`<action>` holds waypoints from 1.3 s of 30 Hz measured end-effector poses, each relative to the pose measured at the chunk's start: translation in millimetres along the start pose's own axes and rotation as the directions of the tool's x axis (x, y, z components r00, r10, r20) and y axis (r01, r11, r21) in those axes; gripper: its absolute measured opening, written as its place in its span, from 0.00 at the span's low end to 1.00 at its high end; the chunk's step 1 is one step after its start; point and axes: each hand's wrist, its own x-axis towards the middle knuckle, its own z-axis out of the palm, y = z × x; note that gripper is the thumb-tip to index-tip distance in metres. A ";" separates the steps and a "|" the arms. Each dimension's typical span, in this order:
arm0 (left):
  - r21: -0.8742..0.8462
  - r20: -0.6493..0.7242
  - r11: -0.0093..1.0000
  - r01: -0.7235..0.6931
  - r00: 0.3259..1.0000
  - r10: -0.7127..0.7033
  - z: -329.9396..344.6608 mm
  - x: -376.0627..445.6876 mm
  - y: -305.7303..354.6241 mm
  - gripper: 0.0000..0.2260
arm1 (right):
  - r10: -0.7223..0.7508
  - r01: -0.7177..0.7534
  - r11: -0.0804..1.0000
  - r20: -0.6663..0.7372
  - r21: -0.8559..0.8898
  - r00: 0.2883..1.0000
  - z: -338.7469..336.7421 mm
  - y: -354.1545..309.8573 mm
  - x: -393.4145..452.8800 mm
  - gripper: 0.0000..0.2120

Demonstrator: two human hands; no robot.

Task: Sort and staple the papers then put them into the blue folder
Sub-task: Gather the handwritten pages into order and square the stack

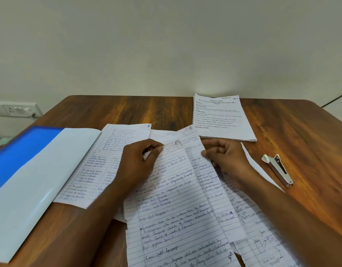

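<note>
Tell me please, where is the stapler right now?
In the head view the stapler lies on the table at the right, untouched, just beyond the right hand and below the printed sheet.

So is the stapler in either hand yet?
No, the stapler lies on the table to the right, clear of both hands, which hold the handwritten sheets.
</note>
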 end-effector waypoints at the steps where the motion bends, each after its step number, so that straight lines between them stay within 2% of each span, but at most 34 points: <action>1: -0.002 -0.014 1.000 -0.007 1.000 0.007 -0.7 0.4 -0.4 0.05 | 0.014 -0.014 1.000 0.005 0.000 1.000 -4.1 -4.3 0.0 0.13; 5: -0.005 -0.041 1.000 -0.018 0.999 0.017 -2.6 -0.1 1.1 0.04 | 0.106 -0.098 0.993 0.118 -0.071 0.987 -25.7 -16.1 -0.3 0.13; 10: 0.001 -0.011 1.000 0.019 1.000 -0.019 0.4 -1.2 0.2 0.04 | 0.203 -0.164 0.972 0.241 -0.171 0.949 -38.7 -14.4 0.6 0.17; 18: -0.025 0.032 0.999 0.025 0.999 -0.025 5.2 -6.5 4.4 0.04 | 0.153 -0.089 0.975 0.327 -0.203 0.932 -26.7 -5.7 -1.8 0.15; 23: -0.053 0.027 0.997 0.052 0.998 -0.051 6.5 -6.3 5.6 0.05 | 0.101 -0.041 0.984 0.356 -0.173 0.929 -17.2 -1.7 -7.3 0.11; 30: -0.066 -0.003 0.995 0.074 0.997 -0.074 6.9 -5.5 9.0 0.05 | 0.081 -0.021 0.990 0.429 -0.143 0.900 -5.9 2.0 -12.8 0.11; 33: -0.070 0.007 0.995 0.065 0.998 -0.065 9.0 -8.1 11.9 0.03 | 0.073 -0.019 0.991 0.420 -0.132 0.905 -4.0 2.0 -14.3 0.09; 35: -0.054 0.013 0.997 0.052 0.999 -0.051 10.7 -10.2 13.6 0.02 | 0.039 0.002 0.994 0.378 -0.108 0.925 -0.4 0.7 -16.7 0.04; 37: -0.037 0.008 0.998 0.045 0.999 -0.045 11.7 -11.3 15.5 0.00 | -0.008 0.052 0.991 0.325 -0.126 0.946 3.0 -1.0 -18.2 0.10; 39: -0.016 0.000 0.999 0.034 0.999 -0.034 12.2 -12.4 17.5 0.03 | -0.042 0.094 0.982 0.295 -0.163 0.955 5.7 -2.6 -20.1 0.16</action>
